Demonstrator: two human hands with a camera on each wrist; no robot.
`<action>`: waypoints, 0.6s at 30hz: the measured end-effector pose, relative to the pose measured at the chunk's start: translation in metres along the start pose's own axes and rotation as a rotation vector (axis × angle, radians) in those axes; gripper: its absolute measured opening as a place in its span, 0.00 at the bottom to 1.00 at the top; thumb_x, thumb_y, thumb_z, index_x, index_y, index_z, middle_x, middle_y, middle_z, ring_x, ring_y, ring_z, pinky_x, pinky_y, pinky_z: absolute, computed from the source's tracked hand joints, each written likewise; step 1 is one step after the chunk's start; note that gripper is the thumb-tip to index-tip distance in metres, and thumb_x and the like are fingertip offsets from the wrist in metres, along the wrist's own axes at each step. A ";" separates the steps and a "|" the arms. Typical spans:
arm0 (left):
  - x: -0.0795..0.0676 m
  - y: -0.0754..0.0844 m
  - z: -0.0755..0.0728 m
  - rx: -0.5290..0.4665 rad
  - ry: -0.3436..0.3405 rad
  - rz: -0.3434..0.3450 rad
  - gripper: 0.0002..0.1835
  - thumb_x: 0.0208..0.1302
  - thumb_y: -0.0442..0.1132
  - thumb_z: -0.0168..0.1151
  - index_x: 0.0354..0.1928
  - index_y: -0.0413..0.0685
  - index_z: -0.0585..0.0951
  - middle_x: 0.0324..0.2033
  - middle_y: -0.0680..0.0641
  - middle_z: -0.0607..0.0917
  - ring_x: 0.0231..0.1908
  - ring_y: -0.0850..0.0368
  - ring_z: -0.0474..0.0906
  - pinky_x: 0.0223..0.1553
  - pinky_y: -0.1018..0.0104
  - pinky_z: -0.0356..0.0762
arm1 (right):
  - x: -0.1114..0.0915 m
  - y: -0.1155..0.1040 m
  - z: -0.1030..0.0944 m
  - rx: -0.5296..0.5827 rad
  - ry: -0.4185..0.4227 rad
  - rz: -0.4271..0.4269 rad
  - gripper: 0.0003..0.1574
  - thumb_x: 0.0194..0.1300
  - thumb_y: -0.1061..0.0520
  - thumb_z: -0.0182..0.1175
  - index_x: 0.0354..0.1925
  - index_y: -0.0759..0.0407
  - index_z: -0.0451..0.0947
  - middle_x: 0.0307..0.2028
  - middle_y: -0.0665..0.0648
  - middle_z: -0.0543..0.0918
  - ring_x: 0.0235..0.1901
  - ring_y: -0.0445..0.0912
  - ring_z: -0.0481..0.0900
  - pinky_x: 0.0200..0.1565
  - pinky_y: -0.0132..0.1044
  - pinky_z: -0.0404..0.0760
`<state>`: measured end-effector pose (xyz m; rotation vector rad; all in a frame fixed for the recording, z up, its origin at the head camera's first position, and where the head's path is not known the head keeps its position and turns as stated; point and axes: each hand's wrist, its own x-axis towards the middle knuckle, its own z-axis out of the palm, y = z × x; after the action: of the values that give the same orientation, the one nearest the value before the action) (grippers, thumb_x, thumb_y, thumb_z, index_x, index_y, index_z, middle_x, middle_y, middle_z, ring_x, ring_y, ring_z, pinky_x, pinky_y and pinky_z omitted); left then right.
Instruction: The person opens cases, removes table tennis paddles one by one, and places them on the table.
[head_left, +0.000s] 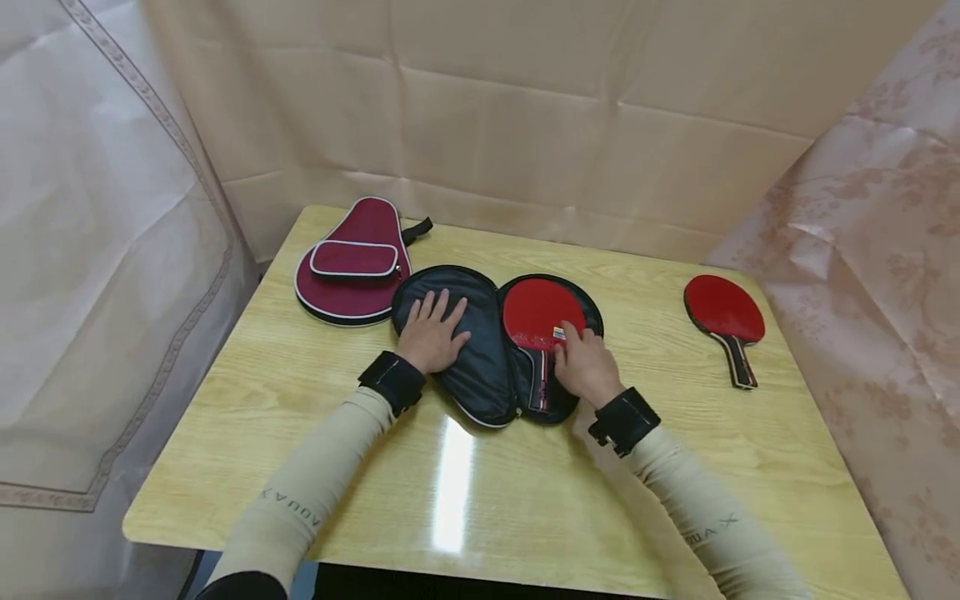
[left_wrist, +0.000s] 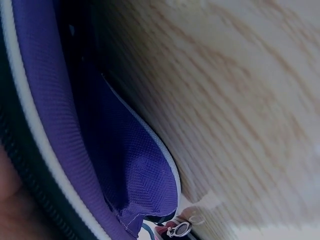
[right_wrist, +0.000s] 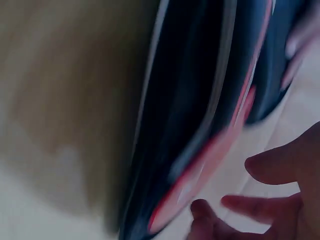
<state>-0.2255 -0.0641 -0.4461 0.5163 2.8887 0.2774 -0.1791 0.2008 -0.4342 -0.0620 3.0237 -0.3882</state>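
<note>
A ping-pong paddle case (head_left: pixel 480 375) lies unfolded on the table, black lining up. My left hand (head_left: pixel 433 333) rests on its left half with fingers spread. In the right half lies a red ping-pong paddle (head_left: pixel 542 312), its dark handle toward me. Over the paddle's right side is my right hand (head_left: pixel 588 362), fingers loosely bent. The right wrist view shows the thumb (right_wrist: pixel 275 165) and fingers (right_wrist: pixel 255 207) apart, beside the paddle (right_wrist: pixel 195 180), with nothing pinched. In the left wrist view the case's purple outside (left_wrist: pixel 50 100) and white piping fill the left.
A closed maroon paddle case (head_left: pixel 348 296) with a front pocket and black strap lies at the back left, against the unfolded case. Another red paddle (head_left: pixel 723 308) lies at the right of the wooden table (head_left: pixel 675 467). Curtains (head_left: pixel 510 125) hang behind and at both sides.
</note>
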 end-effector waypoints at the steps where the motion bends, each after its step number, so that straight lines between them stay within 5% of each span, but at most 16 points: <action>1: 0.001 0.000 0.000 -0.004 0.001 0.000 0.34 0.78 0.56 0.41 0.79 0.57 0.48 0.78 0.41 0.45 0.77 0.41 0.35 0.76 0.45 0.36 | -0.003 -0.008 0.004 -0.006 -0.031 0.017 0.35 0.75 0.48 0.49 0.73 0.62 0.59 0.56 0.73 0.75 0.51 0.67 0.77 0.49 0.60 0.78; 5: 0.002 0.001 0.001 -0.008 0.009 -0.003 0.34 0.78 0.56 0.42 0.79 0.57 0.48 0.78 0.40 0.45 0.77 0.41 0.36 0.76 0.45 0.36 | -0.009 -0.032 0.021 -0.026 -0.119 0.075 0.43 0.74 0.41 0.50 0.75 0.62 0.54 0.47 0.70 0.83 0.40 0.62 0.84 0.41 0.57 0.83; 12: 0.001 0.001 0.000 -0.001 0.002 -0.004 0.34 0.78 0.56 0.40 0.80 0.57 0.48 0.78 0.41 0.45 0.77 0.41 0.36 0.76 0.45 0.36 | -0.014 -0.042 0.037 -0.039 -0.072 0.105 0.44 0.72 0.49 0.53 0.76 0.65 0.50 0.25 0.61 0.78 0.21 0.54 0.77 0.26 0.48 0.81; 18: -0.001 0.001 -0.001 0.001 -0.012 0.001 0.34 0.78 0.56 0.39 0.80 0.57 0.47 0.78 0.41 0.44 0.77 0.41 0.35 0.76 0.45 0.35 | -0.018 -0.039 0.038 0.017 -0.021 0.114 0.43 0.71 0.54 0.51 0.76 0.67 0.49 0.42 0.73 0.79 0.22 0.55 0.77 0.28 0.50 0.82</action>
<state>-0.2249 -0.0637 -0.4446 0.5185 2.8767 0.2719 -0.1567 0.1542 -0.4598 0.1063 2.9853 -0.4009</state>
